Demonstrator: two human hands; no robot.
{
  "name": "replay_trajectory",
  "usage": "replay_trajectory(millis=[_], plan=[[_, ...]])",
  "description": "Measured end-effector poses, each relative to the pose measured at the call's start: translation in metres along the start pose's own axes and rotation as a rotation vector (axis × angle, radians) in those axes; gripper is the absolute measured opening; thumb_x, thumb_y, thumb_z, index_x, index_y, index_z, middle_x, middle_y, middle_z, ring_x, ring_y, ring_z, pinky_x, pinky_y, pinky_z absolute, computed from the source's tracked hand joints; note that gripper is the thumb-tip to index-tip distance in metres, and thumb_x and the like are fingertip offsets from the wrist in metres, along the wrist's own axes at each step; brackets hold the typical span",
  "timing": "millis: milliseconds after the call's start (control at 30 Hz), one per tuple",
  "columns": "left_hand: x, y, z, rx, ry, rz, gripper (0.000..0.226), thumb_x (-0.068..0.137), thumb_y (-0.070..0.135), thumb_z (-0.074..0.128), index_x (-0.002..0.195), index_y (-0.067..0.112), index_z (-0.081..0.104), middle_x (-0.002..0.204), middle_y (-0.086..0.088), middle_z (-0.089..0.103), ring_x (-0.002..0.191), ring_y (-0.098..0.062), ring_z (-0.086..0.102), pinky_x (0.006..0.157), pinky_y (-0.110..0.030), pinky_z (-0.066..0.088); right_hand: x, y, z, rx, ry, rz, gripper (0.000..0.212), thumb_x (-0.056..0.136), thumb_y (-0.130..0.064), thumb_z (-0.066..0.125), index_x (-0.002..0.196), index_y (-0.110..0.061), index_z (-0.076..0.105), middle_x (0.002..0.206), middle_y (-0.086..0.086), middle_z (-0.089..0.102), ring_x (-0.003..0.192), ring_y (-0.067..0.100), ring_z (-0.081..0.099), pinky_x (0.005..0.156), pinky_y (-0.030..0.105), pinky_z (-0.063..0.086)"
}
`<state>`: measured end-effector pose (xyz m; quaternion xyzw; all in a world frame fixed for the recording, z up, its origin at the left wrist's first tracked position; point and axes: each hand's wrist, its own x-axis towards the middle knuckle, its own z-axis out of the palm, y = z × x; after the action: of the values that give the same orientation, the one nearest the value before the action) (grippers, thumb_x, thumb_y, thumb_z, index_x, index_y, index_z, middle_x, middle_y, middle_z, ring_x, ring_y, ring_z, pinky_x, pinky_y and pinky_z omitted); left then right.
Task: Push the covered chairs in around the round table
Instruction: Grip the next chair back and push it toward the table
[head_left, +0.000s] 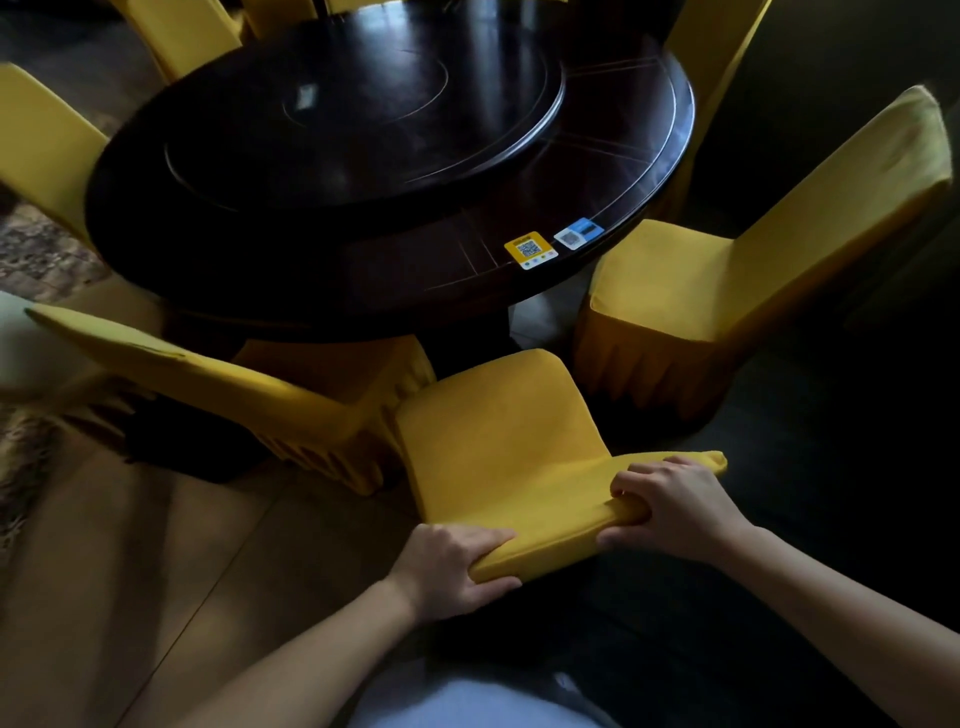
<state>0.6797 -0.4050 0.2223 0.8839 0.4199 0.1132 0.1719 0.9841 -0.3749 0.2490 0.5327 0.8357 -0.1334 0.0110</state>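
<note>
A dark round table (613, 171) with a raised turntable (363, 104) fills the upper middle. Right below me stands a yellow-covered chair (498, 441), its seat pointing at the table edge. My left hand (452, 566) grips the left end of its backrest top, thumb on the front face. My right hand (675, 509) grips the right part of the same top edge, fingers curled over the fabric. A second covered chair (727, 280) stands to the right, its seat beside the table. A third covered chair (208, 374) at the left has its seat under the table.
More yellow-covered chairs ring the table: one at the far left (41, 145), one at the back left (182, 36), one at the back right (722, 47). Two QR stickers (550, 244) lie near the table's front rim. Tan floor tiles (156, 571) lie at the left, dark floor at the right.
</note>
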Motion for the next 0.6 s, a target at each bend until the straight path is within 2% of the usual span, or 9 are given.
replay_trajectory(millis=[100, 167, 300, 400, 467, 600], plan=[[0.019, -0.014, -0.012, 0.006, -0.008, -0.04, 0.062, 0.082, 0.074, 0.037, 0.115, 0.03, 0.066, 0.105, 0.011, 0.072, 0.091, -0.007, 0.069, 0.066, -0.02, 0.056, 0.015, 0.001, -0.007, -0.035, 0.003, 0.035, 0.092, 0.061, -0.097, 0.011, 0.105, -0.034, 0.062, 0.102, -0.016, 0.062, 0.096, 0.006, 0.059, 0.1, 0.039, 0.039], [0.035, -0.021, -0.016, -0.015, -0.05, -0.068, 0.067, 0.08, 0.076, 0.036, 0.122, 0.03, 0.063, 0.113, 0.009, 0.07, 0.095, -0.01, 0.068, 0.072, -0.023, 0.057, 0.021, 0.007, -0.007, -0.075, 0.012, 0.101, 0.094, 0.061, -0.095, 0.006, 0.112, -0.037, 0.059, 0.114, -0.015, 0.061, 0.113, 0.01, 0.054, 0.111, 0.046, 0.025], [0.071, -0.041, -0.025, -0.001, -0.082, -0.115, 0.08, 0.075, 0.082, 0.027, 0.127, 0.03, 0.058, 0.118, 0.008, 0.067, 0.098, -0.011, 0.067, 0.074, -0.023, 0.053, 0.034, 0.019, -0.011, -0.087, 0.0, 0.208, 0.088, 0.066, -0.09, 0.01, 0.128, -0.039, 0.046, 0.134, -0.011, 0.048, 0.135, 0.018, 0.033, 0.112, 0.063, 0.004], [0.095, -0.056, -0.032, -0.024, -0.083, -0.171, 0.092, 0.068, 0.089, 0.02, 0.124, 0.028, 0.061, 0.116, 0.007, 0.068, 0.096, -0.011, 0.065, 0.074, -0.022, 0.051, 0.059, 0.026, -0.024, -0.014, -0.054, 0.263, 0.069, 0.075, -0.08, 0.028, 0.13, -0.04, 0.042, 0.14, -0.009, 0.039, 0.139, 0.019, 0.02, 0.111, 0.063, -0.002], [0.106, -0.067, -0.037, -0.092, -0.089, -0.223, 0.093, 0.065, 0.09, 0.022, 0.118, 0.026, 0.064, 0.112, 0.005, 0.069, 0.093, -0.012, 0.065, 0.075, -0.025, 0.054, 0.077, 0.029, -0.028, -0.014, -0.082, 0.268, 0.06, 0.08, -0.074, 0.037, 0.13, -0.041, 0.041, 0.142, -0.008, 0.036, 0.14, 0.02, 0.015, 0.111, 0.061, -0.004], [0.124, -0.094, -0.044, -0.164, -0.037, -0.31, 0.095, 0.06, 0.094, 0.025, 0.111, 0.026, 0.068, 0.106, 0.007, 0.07, 0.091, -0.01, 0.065, 0.076, -0.029, 0.056, 0.11, 0.039, -0.028, 0.016, -0.071, 0.257, 0.057, 0.08, -0.073, 0.038, 0.128, -0.043, 0.042, 0.142, -0.01, 0.034, 0.139, 0.021, 0.014, 0.111, 0.059, -0.004]])
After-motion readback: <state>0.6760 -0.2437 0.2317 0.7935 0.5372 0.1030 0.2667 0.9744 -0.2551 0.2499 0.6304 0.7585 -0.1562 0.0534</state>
